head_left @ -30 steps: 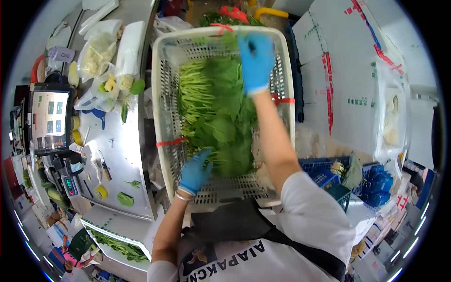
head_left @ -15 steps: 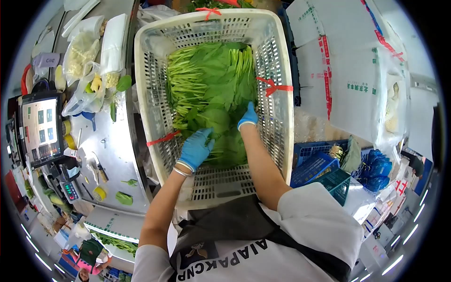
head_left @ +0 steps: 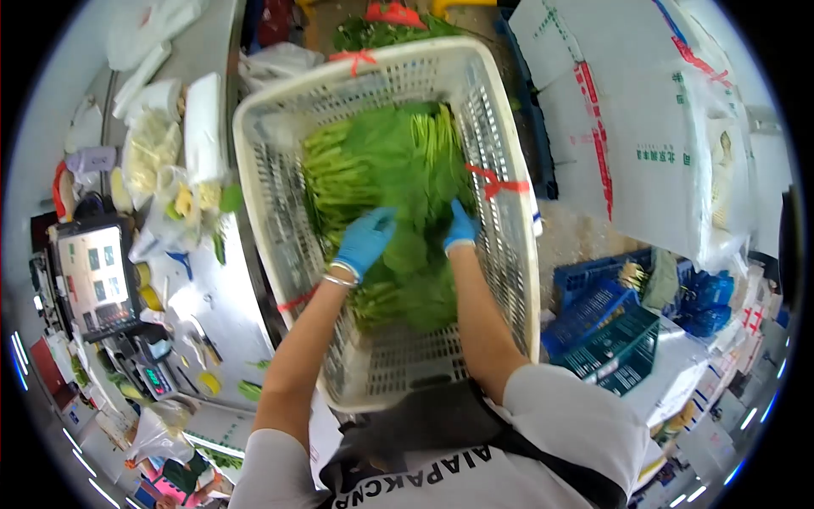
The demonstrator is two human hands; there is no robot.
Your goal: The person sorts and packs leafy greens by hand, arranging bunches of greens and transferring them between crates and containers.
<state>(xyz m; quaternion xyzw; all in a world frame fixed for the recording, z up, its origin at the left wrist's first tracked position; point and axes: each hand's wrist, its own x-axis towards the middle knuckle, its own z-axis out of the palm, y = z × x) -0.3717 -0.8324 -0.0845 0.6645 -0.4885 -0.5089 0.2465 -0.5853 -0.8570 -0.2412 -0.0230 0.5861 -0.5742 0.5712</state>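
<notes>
A white plastic crate with slotted walls and red ties holds bundles of leafy greens, their pale stems at the left and upper right and broad leaves in the middle. My left hand, in a blue glove, lies on the greens at their left-centre with its fingers stretched toward the leaves. At the right side of the leaves, close to the crate wall, is my right hand, also gloved in blue. Its thumb is extended, while its other fingers are partly hidden against the greens. Both hands touch the greens.
To the left, a metal counter carries bagged produce, a screen, a scale display and yellow tape rolls. White foam boxes stand at the right, above a blue crate and a dark green crate.
The view has shifted, so the crate appears lower and slightly tilted. My left hand has moved up over the leaves relative to the crate. My right hand stays by the right wall.
</notes>
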